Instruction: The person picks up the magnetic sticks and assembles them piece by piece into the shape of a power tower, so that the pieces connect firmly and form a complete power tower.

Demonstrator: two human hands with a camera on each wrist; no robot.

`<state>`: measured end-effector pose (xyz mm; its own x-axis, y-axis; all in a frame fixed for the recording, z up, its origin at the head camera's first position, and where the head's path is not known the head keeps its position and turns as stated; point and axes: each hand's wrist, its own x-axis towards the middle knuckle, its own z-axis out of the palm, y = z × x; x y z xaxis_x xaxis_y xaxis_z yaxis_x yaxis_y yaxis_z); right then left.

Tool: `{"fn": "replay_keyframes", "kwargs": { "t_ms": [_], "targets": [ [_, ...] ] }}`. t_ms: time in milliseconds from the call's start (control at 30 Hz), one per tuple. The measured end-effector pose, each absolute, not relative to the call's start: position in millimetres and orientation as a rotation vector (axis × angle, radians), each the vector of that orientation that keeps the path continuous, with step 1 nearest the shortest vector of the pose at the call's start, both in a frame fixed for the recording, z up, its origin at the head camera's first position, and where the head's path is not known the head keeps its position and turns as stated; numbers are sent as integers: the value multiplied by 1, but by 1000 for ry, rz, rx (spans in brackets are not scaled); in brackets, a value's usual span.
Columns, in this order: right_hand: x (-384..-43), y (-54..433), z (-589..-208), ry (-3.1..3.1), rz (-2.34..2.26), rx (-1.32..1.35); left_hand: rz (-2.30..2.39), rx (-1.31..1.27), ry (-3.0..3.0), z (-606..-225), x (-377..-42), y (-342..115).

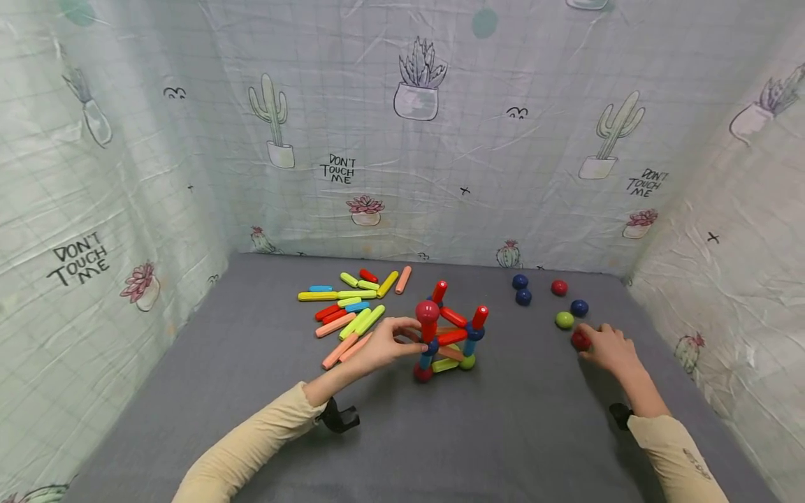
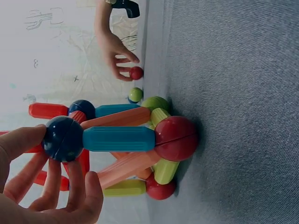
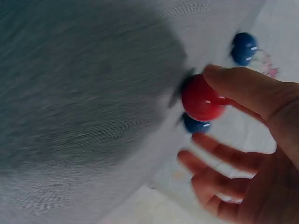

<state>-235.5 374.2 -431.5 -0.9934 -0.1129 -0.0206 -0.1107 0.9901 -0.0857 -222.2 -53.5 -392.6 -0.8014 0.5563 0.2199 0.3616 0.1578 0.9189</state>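
A frame of magnetic rods and balls [image 1: 453, 338] stands in the middle of the table, with red rods on top, blue uprights and red and green balls at its foot. My left hand [image 1: 388, 345] is at its left side, thumb and fingers pinching a dark blue ball [image 2: 64, 139] at a corner. Below that ball, a blue rod [image 2: 119, 139] runs down to a red ball [image 2: 176, 138]. Far to the right, my right hand [image 1: 613, 349] holds a loose red ball [image 3: 201, 98] low over the table, thumb against it and the other fingers spread.
Loose rods [image 1: 336, 324] in yellow, green, orange, red and blue lie left of the frame. Near my right hand are a green ball [image 1: 564, 320], another red ball [image 1: 559, 287] and dark blue balls [image 1: 523, 297]. Printed curtains [image 1: 415, 175] enclose the back and sides.
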Motion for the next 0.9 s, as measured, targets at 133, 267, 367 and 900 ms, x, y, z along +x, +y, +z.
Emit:
{"fn": "replay_keyframes", "kwargs": {
  "t_ms": [133,267,367,900],
  "targets": [
    [-241,379,-436,3147,-210,-293,1708,863,2225,-388,-220,-55],
    [-241,352,-417,3206,-507,-443,1712,800,2160,-388,-220,-55],
    [-234,312,-385,3238,-829,-597,1704,732,2123,-389,-220,-57],
    [-258,242,-359,3252,-1152,-1081,1697,702,2085,-391,-221,-59]
  ]
}}
